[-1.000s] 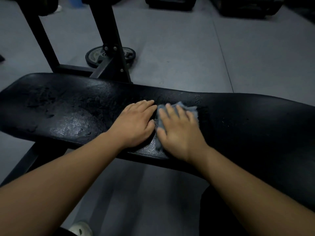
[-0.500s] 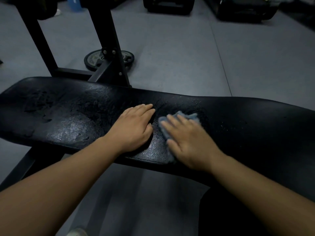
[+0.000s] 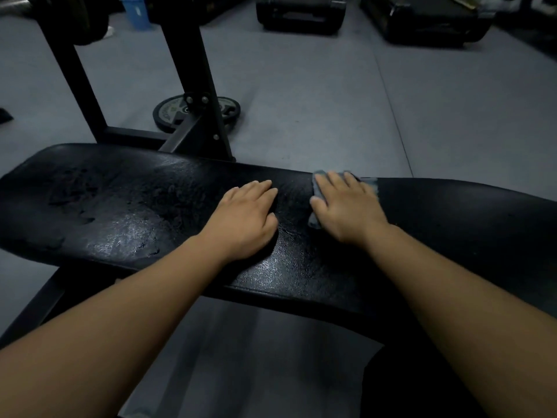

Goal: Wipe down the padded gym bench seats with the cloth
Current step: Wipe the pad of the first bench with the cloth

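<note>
A long black padded bench runs across the view from left to right, its left part shiny with wet streaks. My right hand lies flat with straight fingers on a grey-blue cloth, pressing it onto the pad near the far edge. Only the cloth's edges show around the hand. My left hand rests palm down on the bare pad, a short gap to the left of the cloth.
Black steel uprights of the rack rise behind the bench. A weight plate lies on the grey floor by their foot. Dark equipment cases sit far back, and a blue bucket stands at the top left.
My right hand has slid the cloth to the right and toward the far edge of the pad, away from my left hand. The left hand has stayed where it was.
</note>
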